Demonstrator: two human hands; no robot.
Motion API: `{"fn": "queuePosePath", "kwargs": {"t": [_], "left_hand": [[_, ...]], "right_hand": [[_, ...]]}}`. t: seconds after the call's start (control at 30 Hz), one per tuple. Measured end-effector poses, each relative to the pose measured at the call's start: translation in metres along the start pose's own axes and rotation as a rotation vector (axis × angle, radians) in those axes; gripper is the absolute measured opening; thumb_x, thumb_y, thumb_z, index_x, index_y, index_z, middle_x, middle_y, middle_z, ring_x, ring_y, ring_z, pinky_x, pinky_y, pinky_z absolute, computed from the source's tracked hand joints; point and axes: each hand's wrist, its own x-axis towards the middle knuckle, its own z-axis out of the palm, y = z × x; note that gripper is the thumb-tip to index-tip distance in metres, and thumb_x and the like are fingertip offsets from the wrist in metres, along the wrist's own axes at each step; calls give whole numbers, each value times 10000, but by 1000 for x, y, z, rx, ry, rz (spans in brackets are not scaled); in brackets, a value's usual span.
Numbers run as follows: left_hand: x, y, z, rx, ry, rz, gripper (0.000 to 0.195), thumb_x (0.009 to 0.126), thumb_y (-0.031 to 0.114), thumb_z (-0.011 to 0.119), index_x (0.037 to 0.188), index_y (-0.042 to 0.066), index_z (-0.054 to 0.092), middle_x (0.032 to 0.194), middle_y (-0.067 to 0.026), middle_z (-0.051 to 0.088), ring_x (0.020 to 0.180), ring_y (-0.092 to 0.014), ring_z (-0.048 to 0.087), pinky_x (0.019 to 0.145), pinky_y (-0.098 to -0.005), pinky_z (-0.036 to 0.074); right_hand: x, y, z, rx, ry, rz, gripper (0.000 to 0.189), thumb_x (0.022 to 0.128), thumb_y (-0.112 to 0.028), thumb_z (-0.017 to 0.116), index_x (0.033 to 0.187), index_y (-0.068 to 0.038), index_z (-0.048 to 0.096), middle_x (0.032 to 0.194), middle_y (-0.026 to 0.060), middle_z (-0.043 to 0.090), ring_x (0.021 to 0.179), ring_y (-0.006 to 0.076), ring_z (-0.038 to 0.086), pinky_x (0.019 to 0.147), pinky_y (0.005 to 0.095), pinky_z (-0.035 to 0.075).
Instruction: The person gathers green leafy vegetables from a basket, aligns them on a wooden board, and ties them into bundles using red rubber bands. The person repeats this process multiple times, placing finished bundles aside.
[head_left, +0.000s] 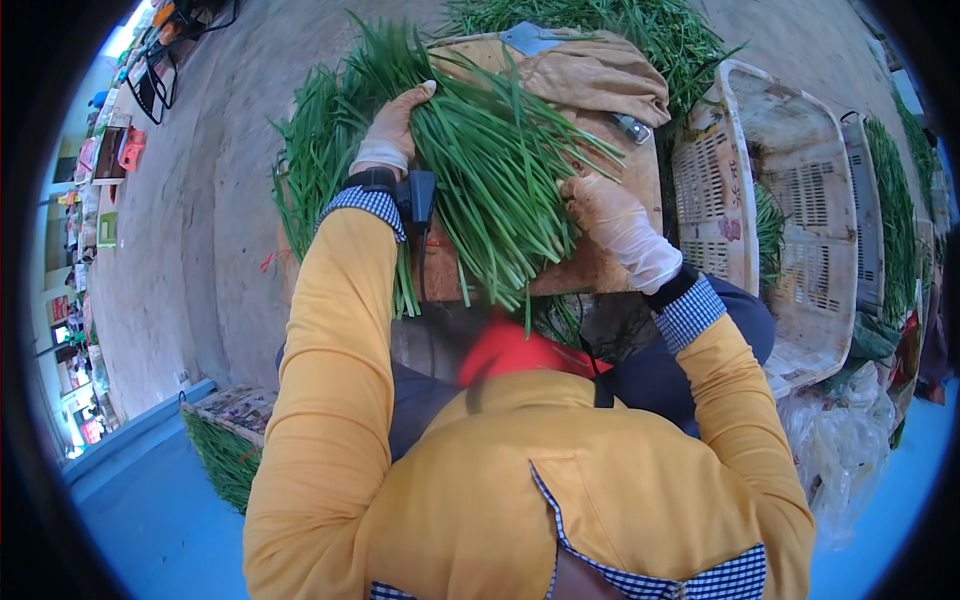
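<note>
A large bunch of long green garlic chives (487, 150) lies fanned across a low wooden board (592, 270) before me, its pale stem ends pointing towards me and to the right. My left hand (394, 124), in a thin glove, holds the leafy part of the bunch, thumb on top. My right hand (600, 210), gloved too, is at the stem ends on the right side, fingers bent in; whether it pinches any stems I cannot tell. More chives (319, 142) lie at the board's left. A brown cloth (600, 71) rests at the board's far right, beside a small metal-ended object (634, 129).
A dirty white plastic crate (802, 187) with some greens stands at the right; another crate of greens (889, 217) is beyond it. A pile of chives (652, 37) lies behind the board. Clear plastic bags (840, 442) are at lower right, bundled greens (225, 457) at lower left.
</note>
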Motion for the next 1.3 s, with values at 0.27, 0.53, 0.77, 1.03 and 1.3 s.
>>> {"fn": "queuePosePath", "kwargs": {"t": [0.27, 0.53, 0.77, 1.03, 1.3], "left_hand": [[-94, 9, 121, 1829, -96, 823, 727, 842, 534, 657, 1412, 134, 444, 1444, -217, 441, 1364, -361, 398, 1115, -503, 333], [-97, -63, 107, 2107, -822, 767, 495, 987, 484, 439, 1465, 360, 404, 1582, -5, 313, 1459, -279, 281, 1144, -629, 203], [-133, -49, 102, 2089, -519, 921, 673, 947, 450, 534, 1540, 384, 223, 1620, -53, 219, 1491, -307, 191, 1163, -617, 116], [-138, -61, 55, 2117, -493, 935, 547, 993, 386, 453, 1515, 400, 290, 1584, 31, 313, 1442, -257, 313, 1158, -599, 134], [-138, -59, 53, 2102, -533, 991, 526, 995, 377, 449, 1505, 377, 318, 1564, 20, 350, 1415, -279, 358, 1148, -599, 167]], "right_hand": [[1, 21, -10, -193, -52, 121, 149, 913, -135, 534, 924, -41, 649, 789, 168, 642, 732, 287, 624, 675, 396, 486], [-54, -76, -77, -236, -1012, -20, 98, 853, -74, 602, 940, -58, 645, 844, 82, 648, 709, 206, 599, 656, 324, 475], [7, -124, -100, -179, 32, -155, 299, 1017, -180, 478, 1231, 4, 578, 1075, 88, 635, 927, 154, 596, 841, 290, 504], [-26, -54, 4, -669, -476, -195, 368, 949, -354, 576, 1204, -93, 629, 1023, 38, 678, 884, 175, 639, 811, 335, 509], [3, -75, -78, -98, -632, -253, 232, 916, -71, 602, 1142, -58, 650, 963, 45, 689, 878, 175, 646, 845, 344, 517]]}}
